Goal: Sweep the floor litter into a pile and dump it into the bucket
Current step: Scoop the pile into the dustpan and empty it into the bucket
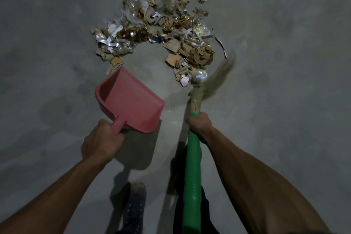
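Observation:
A pile of litter, torn cardboard, foil and plastic scraps, lies on the grey floor ahead of me. My left hand grips the handle of a pink dustpan, which is held tilted above the floor with its mouth toward the pile's near left edge. My right hand grips a green-handled broom near the top of the handle. Its straw bristles are blurred and touch the near right edge of the litter. No bucket is in view.
Bare grey concrete floor surrounds the pile on all sides. My foot in a dark shoe stands below the dustpan, and my dark trouser leg shows behind the broom handle.

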The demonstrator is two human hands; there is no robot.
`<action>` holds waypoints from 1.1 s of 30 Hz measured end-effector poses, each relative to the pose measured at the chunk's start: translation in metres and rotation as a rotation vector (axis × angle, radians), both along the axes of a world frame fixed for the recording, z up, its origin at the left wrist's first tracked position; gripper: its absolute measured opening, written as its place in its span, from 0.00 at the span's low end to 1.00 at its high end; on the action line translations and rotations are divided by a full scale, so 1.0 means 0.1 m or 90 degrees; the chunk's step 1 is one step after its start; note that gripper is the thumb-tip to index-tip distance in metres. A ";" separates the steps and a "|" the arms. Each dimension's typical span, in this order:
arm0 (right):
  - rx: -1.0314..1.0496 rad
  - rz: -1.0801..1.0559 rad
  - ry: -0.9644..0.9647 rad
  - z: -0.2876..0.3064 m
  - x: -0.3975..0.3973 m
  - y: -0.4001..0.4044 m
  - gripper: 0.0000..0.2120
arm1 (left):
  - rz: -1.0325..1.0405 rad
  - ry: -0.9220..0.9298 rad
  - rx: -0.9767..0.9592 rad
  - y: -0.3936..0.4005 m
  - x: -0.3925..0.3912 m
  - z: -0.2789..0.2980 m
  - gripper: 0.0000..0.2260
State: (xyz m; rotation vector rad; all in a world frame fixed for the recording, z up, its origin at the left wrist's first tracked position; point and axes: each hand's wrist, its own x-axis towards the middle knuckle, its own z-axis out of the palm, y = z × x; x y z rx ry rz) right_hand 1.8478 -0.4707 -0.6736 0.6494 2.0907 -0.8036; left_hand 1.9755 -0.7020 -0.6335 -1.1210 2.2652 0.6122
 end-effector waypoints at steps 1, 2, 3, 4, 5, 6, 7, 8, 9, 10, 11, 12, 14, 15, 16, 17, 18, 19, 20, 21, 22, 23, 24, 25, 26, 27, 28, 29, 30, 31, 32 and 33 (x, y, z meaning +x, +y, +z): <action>0.014 0.041 0.012 -0.06 -0.12 -0.06 0.24 | 0.004 0.001 -0.005 0.02 -0.05 -0.04 0.12; 0.026 0.084 0.023 -0.09 -0.25 -0.11 0.24 | 0.014 -0.002 -0.007 0.04 -0.11 -0.08 0.12; 0.036 0.129 0.036 -0.14 -0.38 -0.15 0.24 | 0.022 -0.001 -0.007 0.06 -0.17 -0.12 0.12; 0.041 0.177 0.054 -0.15 -0.50 -0.19 0.24 | 0.031 -0.001 -0.004 0.09 -0.24 -0.16 0.12; 0.049 0.233 0.068 -0.16 -0.61 -0.20 0.24 | 0.042 0.000 0.001 0.11 -0.30 -0.20 0.13; 0.055 0.283 0.081 -0.15 -0.71 -0.21 0.24 | 0.054 -0.001 0.011 0.15 -0.35 -0.23 0.15; 0.057 0.329 0.094 -0.13 -0.79 -0.20 0.24 | 0.063 -0.004 0.018 0.19 -0.41 -0.24 0.16; 0.055 0.367 0.105 -0.10 -0.86 -0.16 0.23 | 0.070 -0.007 0.024 0.24 -0.46 -0.25 0.17; 0.052 0.402 0.117 -0.04 -0.92 -0.10 0.23 | 0.076 -0.009 0.029 0.31 -0.51 -0.24 0.16; 0.054 0.430 0.124 0.02 -0.95 -0.01 0.23 | 0.085 -0.011 0.033 0.37 -0.57 -0.22 0.15; 0.057 0.448 0.129 0.10 -0.98 0.10 0.23 | 0.094 -0.012 0.036 0.43 -0.62 -0.20 0.13; 0.062 0.453 0.131 0.19 -0.98 0.24 0.23 | 0.099 -0.013 0.037 0.48 -0.68 -0.17 0.13; 0.077 0.432 0.142 0.35 -0.98 0.57 0.25 | 0.097 -0.014 0.037 0.58 -0.79 -0.10 0.14; 0.088 0.418 0.149 0.42 -0.98 0.75 0.26 | 0.095 -0.015 0.038 0.62 -0.84 -0.06 0.15; 0.102 0.405 0.155 0.49 -0.99 0.92 0.27 | 0.092 -0.016 0.040 0.66 -0.89 -0.02 0.15; 0.112 0.390 0.159 0.54 -1.02 1.08 0.28 | 0.090 -0.018 0.040 0.69 -0.95 0.02 0.15; 0.114 0.365 0.159 0.59 -1.05 1.22 0.29 | 0.088 -0.022 0.041 0.70 -0.99 0.05 0.15; 0.112 0.333 0.154 0.62 -1.10 1.34 0.29 | 0.088 -0.024 0.041 0.72 -1.04 0.07 0.14; 0.109 0.303 0.150 0.63 -1.16 1.43 0.29 | 0.089 -0.027 0.041 0.73 -1.08 0.10 0.14; 0.106 0.275 0.144 0.62 -1.23 1.49 0.28 | 0.094 -0.028 0.041 0.74 -1.11 0.11 0.13; 0.106 0.254 0.134 0.60 -1.31 1.53 0.26 | 0.099 -0.028 0.041 0.75 -1.14 0.12 0.13; 0.109 0.244 0.122 0.55 -1.40 1.53 0.25 | 0.103 -0.026 0.039 0.74 -1.16 0.11 0.13; 0.112 0.248 0.112 0.49 -1.49 1.49 0.24 | 0.107 -0.025 0.034 0.73 -1.18 0.10 0.13; 0.115 0.258 0.102 0.41 -1.59 1.43 0.23 | 0.112 -0.024 0.027 0.72 -1.18 0.08 0.13; 0.110 0.268 0.090 0.34 -1.68 1.34 0.22 | 0.118 -0.021 0.023 0.71 -1.19 0.05 0.12; 0.095 0.276 0.078 0.27 -1.76 1.22 0.21 | 0.125 -0.020 0.019 0.69 -1.18 0.02 0.12; 0.074 0.289 0.069 0.22 -1.82 1.09 0.20 | 0.135 -0.019 0.016 0.68 -1.17 -0.02 0.13; 0.054 0.307 0.066 0.17 -1.86 0.96 0.19 | 0.146 -0.018 0.014 0.66 -1.15 -0.05 0.13; 0.039 0.328 0.070 0.14 -1.88 0.84 0.19 | 0.160 -0.014 0.012 0.64 -1.14 -0.07 0.14; 0.031 0.350 0.081 0.14 -1.88 0.73 0.19 | 0.173 -0.011 0.011 0.62 -1.13 -0.09 0.15; 0.025 0.372 0.097 0.18 -1.87 0.65 0.20 | 0.190 -0.009 0.012 0.61 -1.13 -0.09 0.16; 0.021 0.386 0.118 0.22 -1.84 0.61 0.20 | 0.209 -0.010 0.014 0.58 -1.12 -0.09 0.16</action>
